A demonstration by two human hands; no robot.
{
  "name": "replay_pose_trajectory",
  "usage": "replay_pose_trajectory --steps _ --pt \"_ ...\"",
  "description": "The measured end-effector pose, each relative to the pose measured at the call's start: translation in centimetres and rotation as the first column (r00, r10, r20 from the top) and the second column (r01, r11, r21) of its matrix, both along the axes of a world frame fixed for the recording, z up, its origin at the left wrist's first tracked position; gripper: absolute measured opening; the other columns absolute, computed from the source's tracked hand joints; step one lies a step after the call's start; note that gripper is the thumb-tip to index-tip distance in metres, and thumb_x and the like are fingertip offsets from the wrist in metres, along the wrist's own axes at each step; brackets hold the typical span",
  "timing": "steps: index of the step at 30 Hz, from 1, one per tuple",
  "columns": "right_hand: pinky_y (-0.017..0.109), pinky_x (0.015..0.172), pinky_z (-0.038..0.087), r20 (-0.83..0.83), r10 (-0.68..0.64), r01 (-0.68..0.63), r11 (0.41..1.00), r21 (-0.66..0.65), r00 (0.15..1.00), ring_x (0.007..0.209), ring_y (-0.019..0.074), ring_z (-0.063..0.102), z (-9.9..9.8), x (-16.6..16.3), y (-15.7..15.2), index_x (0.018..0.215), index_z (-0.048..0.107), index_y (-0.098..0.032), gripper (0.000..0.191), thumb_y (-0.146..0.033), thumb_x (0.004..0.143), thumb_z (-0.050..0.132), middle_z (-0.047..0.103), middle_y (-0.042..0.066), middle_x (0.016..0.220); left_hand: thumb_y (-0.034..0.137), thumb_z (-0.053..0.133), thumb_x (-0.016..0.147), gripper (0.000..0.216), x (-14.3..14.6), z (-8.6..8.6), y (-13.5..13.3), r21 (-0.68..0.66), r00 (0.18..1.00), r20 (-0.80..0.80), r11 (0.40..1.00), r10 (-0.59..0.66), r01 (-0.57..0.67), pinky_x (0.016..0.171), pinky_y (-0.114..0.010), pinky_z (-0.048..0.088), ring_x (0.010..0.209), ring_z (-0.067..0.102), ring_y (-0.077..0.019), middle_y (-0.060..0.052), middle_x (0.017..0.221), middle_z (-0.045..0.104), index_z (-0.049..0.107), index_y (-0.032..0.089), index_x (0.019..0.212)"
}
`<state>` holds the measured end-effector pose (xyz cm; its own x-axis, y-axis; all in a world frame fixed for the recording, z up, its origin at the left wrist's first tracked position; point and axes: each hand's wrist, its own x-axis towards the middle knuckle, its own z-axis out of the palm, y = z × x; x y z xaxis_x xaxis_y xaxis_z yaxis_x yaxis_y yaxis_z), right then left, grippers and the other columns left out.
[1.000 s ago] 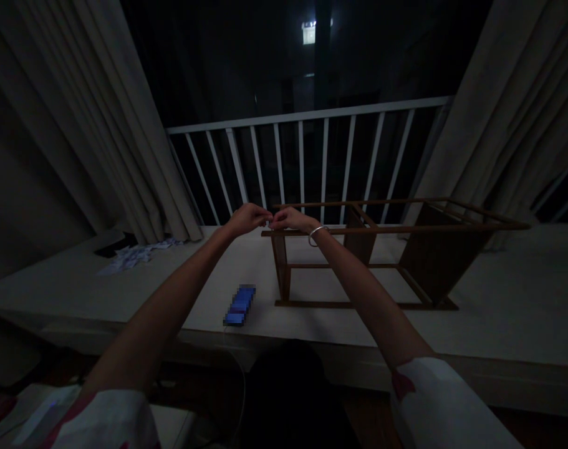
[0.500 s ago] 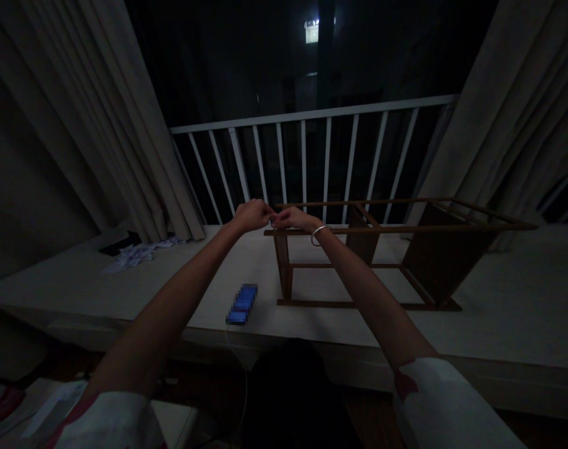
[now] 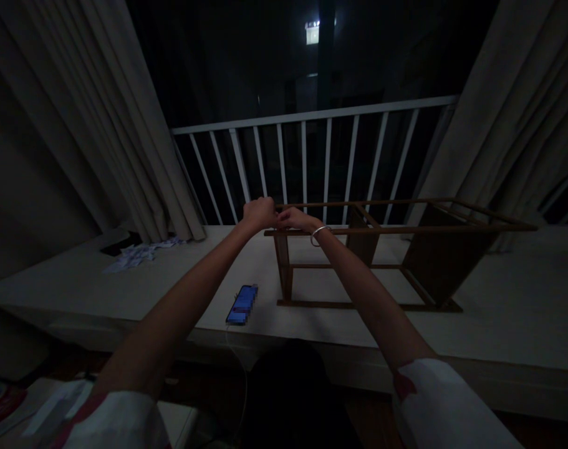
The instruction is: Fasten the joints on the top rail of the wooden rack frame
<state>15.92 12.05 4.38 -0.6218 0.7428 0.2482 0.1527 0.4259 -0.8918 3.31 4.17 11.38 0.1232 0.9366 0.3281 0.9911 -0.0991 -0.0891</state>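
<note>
A brown wooden rack frame (image 3: 405,231) lies on its side on the pale window ledge (image 3: 199,262). At its left end, by the upper rail, my left hand (image 3: 260,213) has its fingers curled, with the back of the hand turned up. My right hand (image 3: 293,219), a silver bangle at its wrist, pinches at the same spot, fingertips meeting the left hand's. Whatever lies between the fingertips is too small and dark to make out. Inside the frame, dark shelf panels (image 3: 436,249) stand upright.
A lit phone (image 3: 242,305) with a white cable (image 3: 239,362) lies near the ledge's front edge. Crumpled papers (image 3: 134,255) rest at the left by the curtain (image 3: 115,125). White railings (image 3: 303,162) run behind the frame. A white surface (image 3: 176,421) stands low at the left.
My left hand has shifted slightly right and turned, its knuckles now higher and closer to the right hand. The right hand and the wooden frame have hardly moved.
</note>
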Motion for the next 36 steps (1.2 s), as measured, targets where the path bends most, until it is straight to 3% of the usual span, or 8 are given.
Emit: replay_pose_trajectory --steps 6,14,22,30,36 --pt "0.018 0.052 0.036 0.008 0.02 -0.02 1.0 0.005 1.0 0.058 0.0084 0.051 -0.4 0.1 0.6 0.071 0.064 -0.01 0.022 -0.023 0.054 0.063 0.06 0.001 0.064 0.045 0.06 0.057 0.05 0.9 0.3 0.3 -0.032 0.997 0.036 0.997 0.068 -0.067 0.073 -0.032 0.043 0.092 0.054 -0.0256 -0.013 0.097 0.058 0.057 0.014 0.097" --pt "0.017 0.047 0.033 -0.017 0.007 -0.007 1.0 0.007 1.0 0.049 0.0056 0.046 -0.5 0.0 0.9 0.064 0.061 -0.009 0.012 -0.016 0.054 0.058 0.057 -0.001 0.055 0.045 0.064 0.055 0.054 2.4 -0.2 0.1 0.0 0.998 0.011 0.999 0.054 -0.054 0.075 -0.034 0.043 0.094 0.053 -0.028 -0.015 0.096 0.058 0.057 0.011 0.096" --pt "0.017 0.048 0.036 -0.025 0.024 -0.024 0.999 -0.032 0.999 0.05 0.0059 0.048 -0.3 0.0 0.6 0.065 0.062 -0.009 0.013 -0.01 0.054 0.055 0.059 -0.001 0.056 0.045 0.063 0.055 0.054 2.0 -0.4 0.8 -0.015 0.995 0.009 0.995 0.098 -0.098 0.076 -0.032 0.042 0.094 0.053 -0.0271 -0.015 0.098 0.058 0.058 0.012 0.096" --pt "0.017 0.052 0.038 -0.02 0.027 -0.027 1.0 -0.013 0.999 0.055 0.0073 0.051 0.0 -0.1 0.2 0.072 0.064 -0.008 0.019 -0.015 0.055 0.061 0.061 0.001 0.062 0.05 0.059 0.058 0.054 1.9 0.4 0.7 -0.095 0.978 0.127 0.984 0.164 -0.152 0.076 -0.032 0.043 0.097 0.052 -0.0266 -0.015 0.096 0.058 0.057 0.012 0.096" --pt "0.017 0.053 0.037 -0.009 0.035 -0.035 0.999 -0.018 0.999 0.058 0.0073 0.051 -0.1 0.0 0.2 0.076 0.064 -0.01 0.022 -0.016 0.055 0.06 0.062 0.001 0.066 0.051 0.055 0.06 0.052 1.1 -0.6 1.7 -0.079 0.973 0.16 0.984 0.168 -0.157 0.075 -0.032 0.043 0.094 0.054 -0.0266 -0.015 0.098 0.058 0.058 0.012 0.095"
